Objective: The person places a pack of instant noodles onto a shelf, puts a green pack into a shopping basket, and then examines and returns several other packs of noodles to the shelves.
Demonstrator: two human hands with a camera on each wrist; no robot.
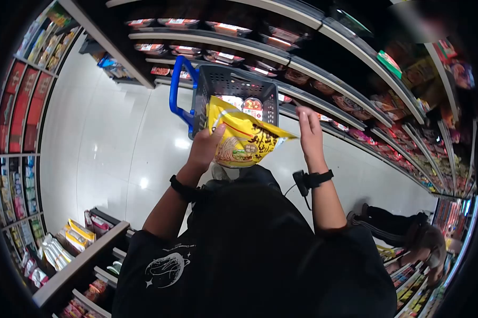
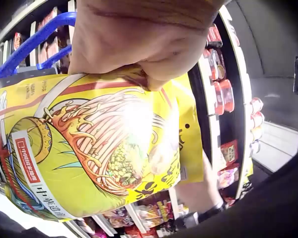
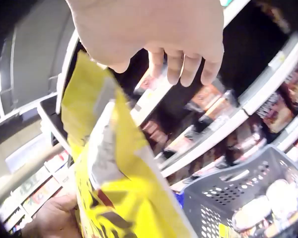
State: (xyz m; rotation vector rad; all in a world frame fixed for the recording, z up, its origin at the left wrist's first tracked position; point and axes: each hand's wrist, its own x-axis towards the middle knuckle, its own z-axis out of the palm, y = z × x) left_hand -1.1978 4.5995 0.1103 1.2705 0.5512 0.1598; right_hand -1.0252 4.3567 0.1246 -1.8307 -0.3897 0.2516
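Note:
A yellow noodle bag (image 1: 248,139) with a picture of noodles is held by my left hand (image 1: 203,148), thumb on its printed face. In the left wrist view, the left hand (image 2: 139,39) grips the bag's edge. My right hand (image 1: 311,139) is off the bag, just past its right-hand corner. The fingers (image 3: 188,69) of that hand extend loosely in the right wrist view, with the bag (image 3: 104,148) below and to the left. Behind the bag stands a grey shopping basket (image 1: 210,74) with a blue handle (image 1: 174,90), containing packaged food (image 1: 252,107).
Shelves of packaged food (image 1: 228,27) curve along the front and right. More shelves (image 1: 23,106) stand at the left, and a low rack with bags (image 1: 77,236) is at lower left. Another person (image 1: 408,228) is at lower right. Pale tiled floor (image 1: 112,143) lies between.

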